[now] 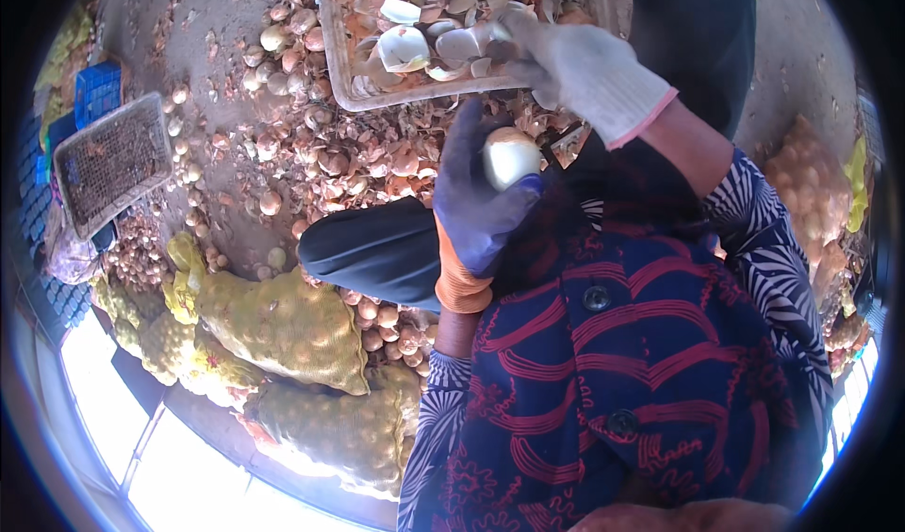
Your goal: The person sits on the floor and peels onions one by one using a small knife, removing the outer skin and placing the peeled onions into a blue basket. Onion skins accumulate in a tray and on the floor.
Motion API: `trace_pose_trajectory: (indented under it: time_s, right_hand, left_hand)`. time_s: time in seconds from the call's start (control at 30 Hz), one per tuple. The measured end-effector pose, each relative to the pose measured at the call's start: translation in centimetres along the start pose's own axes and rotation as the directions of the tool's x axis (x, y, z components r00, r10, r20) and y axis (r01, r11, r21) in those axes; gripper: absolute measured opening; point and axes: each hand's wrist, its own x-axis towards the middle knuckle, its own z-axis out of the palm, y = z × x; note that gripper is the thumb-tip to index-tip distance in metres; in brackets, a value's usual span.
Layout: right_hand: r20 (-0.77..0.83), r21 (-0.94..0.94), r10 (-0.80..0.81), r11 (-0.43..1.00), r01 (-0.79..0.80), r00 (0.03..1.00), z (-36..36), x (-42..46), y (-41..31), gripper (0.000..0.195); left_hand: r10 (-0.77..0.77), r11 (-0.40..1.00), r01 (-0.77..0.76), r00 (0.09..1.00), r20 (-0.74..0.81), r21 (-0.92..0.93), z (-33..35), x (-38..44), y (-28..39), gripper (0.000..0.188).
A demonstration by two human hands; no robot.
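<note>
My left hand (470, 200), in a blue-purple coated glove with an orange cuff, is closed around a pale, peeled onion (512, 159). Some brownish skin remains on the onion's top. Up and to the right, my right hand (583, 72) wears a white knit glove with grey fingers. It reaches over the near right rim of a plastic crate (438, 94). Its fingers are blurred, so whether they hold anything is unclear. Inside the crate lie thick white onion layers (403, 49) and brown onion skins.
Loose skins (403, 161) and unpeeled onions (290, 51) litter the ground left of the crate. A mesh-bottomed crate (113, 164) and a blue crate (97, 94) stand farther left. Filled yellow net sacks (283, 327) lie at lower left; another net sack (806, 186) is at right.
</note>
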Motion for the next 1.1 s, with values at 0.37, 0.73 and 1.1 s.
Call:
trace_pose_trajectory:
  time_s: [0.37, 0.73, 1.1]
  right_hand:
    - [0.194, 0.022, -0.200, 0.980, 0.200, 0.960, -6.1, -6.3, -2.9, 0.039]
    - [0.269, -0.102, -0.095, 0.987, 0.126, 0.958, -5.9, -6.9, -4.7, 0.047]
    - [0.454, -0.121, 0.043, 0.993, 0.013, 0.890, -7.3, -3.7, -4.4, 0.017]
  left_hand:
    - [-0.047, 0.969, 0.020, 0.993, -0.104, -0.245, -0.4, 0.1, 2.1, 0.081]
    - [0.222, 0.964, -0.169, 0.938, -0.268, 0.206, 0.2, 0.4, 0.1, 0.077]
    - [0.244, 0.944, -0.198, 0.958, -0.153, 0.263, 0.0, 0.1, -0.1, 0.097]
